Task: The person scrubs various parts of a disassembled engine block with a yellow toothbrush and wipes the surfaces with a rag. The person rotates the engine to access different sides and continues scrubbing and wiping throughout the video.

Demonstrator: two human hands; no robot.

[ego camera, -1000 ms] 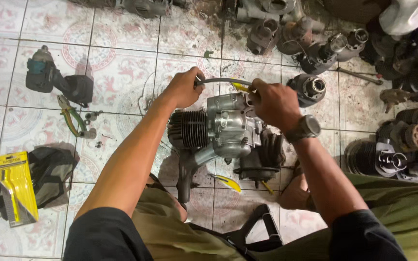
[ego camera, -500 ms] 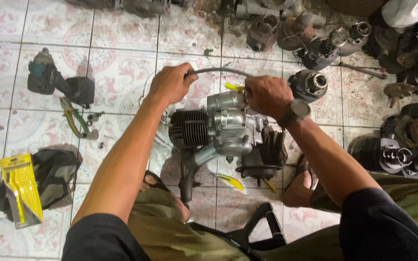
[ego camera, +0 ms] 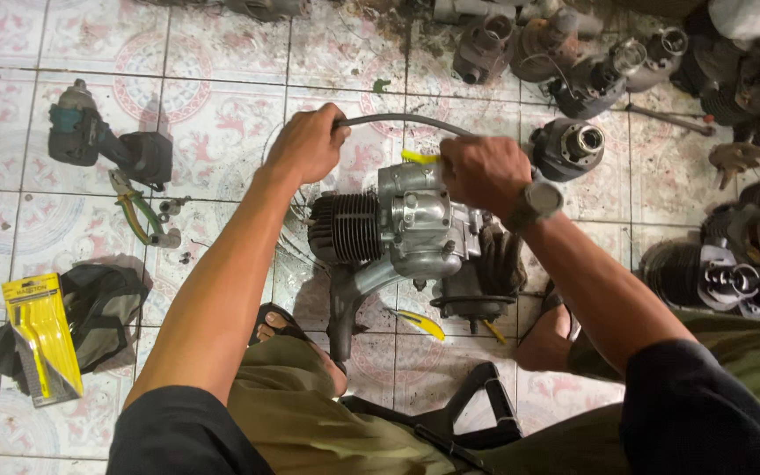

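Patterned floor tiles [ego camera: 222, 132], dusty and pink-printed, are spread with workshop clutter, and at the centre a small engine [ego camera: 406, 233] is seen lying on its side, its black cooling fins turned left and its grey casing turned up, apparently so that the top can be reached from a seated position. A grey curved hose [ego camera: 402, 120] is arched just above the engine and is gripped at both ends: the left hand [ego camera: 305, 145] is wrapped around its left end, fingers pressed together around it, while the right hand [ego camera: 484, 171] is clenched at the other end, right over the casing, beside a yellow part [ego camera: 420, 157] that peeks out next to the knuckles; exactly what is pinched inside that fist cannot be told. A wristwatch [ego camera: 534, 200] is worn on the right wrist. Further left, a cordless power tool [ego camera: 107, 145] and green-handled pliers [ego camera: 138, 211] are laid within arm's reach, with a yellow blister pack [ego camera: 41, 339] resting on a dark cloth [ego camera: 103, 312]. More engine parts [ego camera: 573, 66] are heaped along the top and right, kept well apart from the piece being handled.
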